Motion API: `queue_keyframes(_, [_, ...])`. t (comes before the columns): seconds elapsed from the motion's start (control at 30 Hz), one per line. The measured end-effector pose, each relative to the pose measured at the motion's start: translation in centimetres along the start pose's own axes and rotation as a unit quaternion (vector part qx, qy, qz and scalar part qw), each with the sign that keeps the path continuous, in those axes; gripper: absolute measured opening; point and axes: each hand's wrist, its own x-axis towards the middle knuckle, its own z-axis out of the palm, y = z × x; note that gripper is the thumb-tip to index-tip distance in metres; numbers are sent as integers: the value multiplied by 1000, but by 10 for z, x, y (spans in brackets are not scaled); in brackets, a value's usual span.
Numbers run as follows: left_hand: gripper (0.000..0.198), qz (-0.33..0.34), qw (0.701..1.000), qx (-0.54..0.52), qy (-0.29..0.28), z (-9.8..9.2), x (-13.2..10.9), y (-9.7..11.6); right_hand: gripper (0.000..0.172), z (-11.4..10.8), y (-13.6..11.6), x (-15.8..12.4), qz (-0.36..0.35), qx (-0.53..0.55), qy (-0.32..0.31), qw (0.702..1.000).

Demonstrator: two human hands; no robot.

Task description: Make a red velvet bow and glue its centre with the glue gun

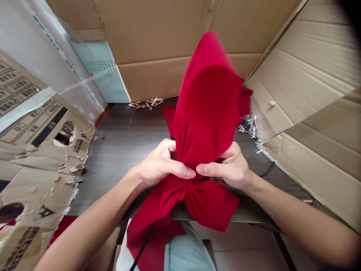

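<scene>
A large red velvet bow [207, 101] fills the middle of the view, gathered into a narrow waist with one big loop rising upward, slightly blurred at its top. My left hand [165, 162] and my right hand [227, 165] pinch that waist from either side, their thumbs nearly meeting on the fabric. Two wide red tails [208, 203] spread below my thumbs and hang over the table's near edge. A thin black cord [142, 246] runs down from the bow's lower part, and a short stretch of it shows between my hands.
A dark wood-grain table [121, 158] lies beneath, walled by cardboard sheets [304, 75]. A pile of silver metal clips [249, 126] sits at right, pale wooden pieces [146, 104] at the back, torn printed cardboard [36, 188] at left.
</scene>
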Motion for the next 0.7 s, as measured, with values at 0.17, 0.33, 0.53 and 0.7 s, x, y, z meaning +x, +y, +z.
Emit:
queue_keyframes(0.17, [22,16,998,32,46,-1,1,6,37,0,-2,5,-37,-55,1,998])
queue_keyframes(0.33, [29,-37,995,41,85,-6,-2,6,36,1,-3,9,-34,-84,16,996])
queue_keyframes(0.53, [22,2,996,31,87,-10,-2,2,40,4,1,11,61,-20,17,998])
queue_keyframes(0.7, [25,12,992,39,123,-12,-1,3,43,7,5,12,125,63,-15,990])
